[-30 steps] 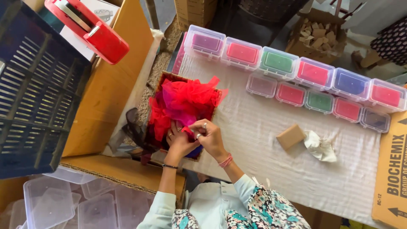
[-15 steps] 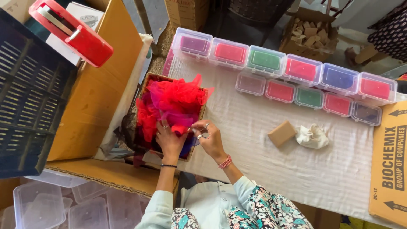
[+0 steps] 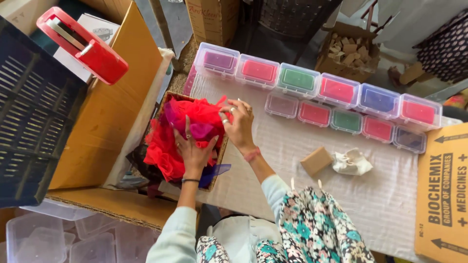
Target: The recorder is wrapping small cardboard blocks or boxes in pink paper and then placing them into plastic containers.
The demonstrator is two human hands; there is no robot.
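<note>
A shallow box [image 3: 223,150] at the table's left end is piled with red and purple net fabric [image 3: 170,141]. My left hand [image 3: 194,152] lies flat on the red pile, fingers spread, pressing it down. My right hand [image 3: 238,122] is at the pile's upper right edge, fingers pinched on a bit of the red fabric. A small brown block [image 3: 316,160] and a crumpled white cloth [image 3: 352,162] lie on the white table cover [image 3: 302,195] to the right of my arms.
Two rows of clear lidded boxes [image 3: 336,102] with coloured contents line the table's far side. A red tape dispenser [image 3: 83,46] sits on a large cardboard carton [image 3: 107,117] at left, beside a dark blue crate [image 3: 29,126]. Empty clear tubs [image 3: 44,238] lie below. A printed carton [image 3: 441,195] is at right.
My hands have moved from the near edge of the fabric pile up onto it. The left hand now presses flat on the red net; the right has shifted to the pile's far right.
</note>
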